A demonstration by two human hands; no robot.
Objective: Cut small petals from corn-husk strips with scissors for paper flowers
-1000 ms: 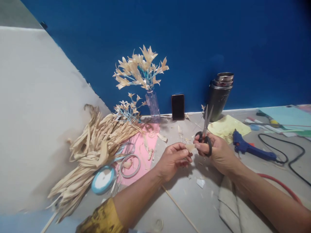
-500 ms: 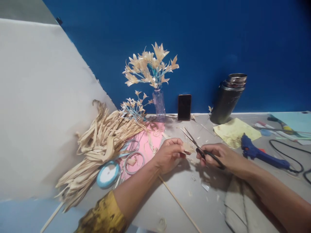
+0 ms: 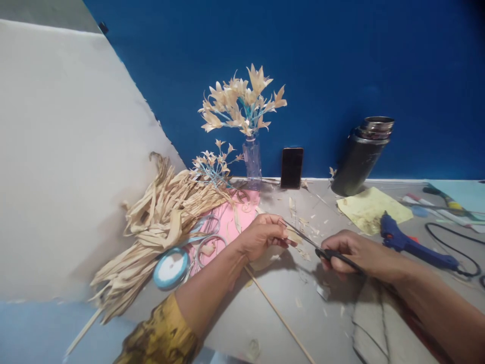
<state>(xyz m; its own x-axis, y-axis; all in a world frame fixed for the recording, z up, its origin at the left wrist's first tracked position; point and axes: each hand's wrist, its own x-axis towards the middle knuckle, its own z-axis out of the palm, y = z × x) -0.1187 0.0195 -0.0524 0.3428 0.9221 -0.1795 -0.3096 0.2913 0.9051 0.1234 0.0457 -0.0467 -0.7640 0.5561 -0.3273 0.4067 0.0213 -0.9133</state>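
My left hand (image 3: 267,235) pinches a small pale piece of dried husk (image 3: 294,235) between thumb and fingers, low over the table. Gripped by its black handles in my right hand (image 3: 354,255) is a pair of scissors (image 3: 308,239). Its blades look closed together and point left, with the tips close to my left fingertips and along the husk piece. Whether they touch it, I cannot tell. A thin wooden stick (image 3: 278,314) runs from beneath my left wrist toward the front edge. Pale trimmings (image 3: 303,222) are scattered around the hands.
Left lie a bundle of dried husks (image 3: 166,217) and a blue ribbon spool (image 3: 171,268). Behind stand husk flowers (image 3: 242,101) in a clear bottle (image 3: 252,164), a phone (image 3: 291,168) and a dark flask (image 3: 361,159). Right are yellow paper (image 3: 373,205) and a blue glue gun (image 3: 417,247) with its cord.
The scissor blades, spread apart before, have come together and swung lower toward my left fingers. My right hand has drawn slightly to the right. My left hand still pinches the husk piece.
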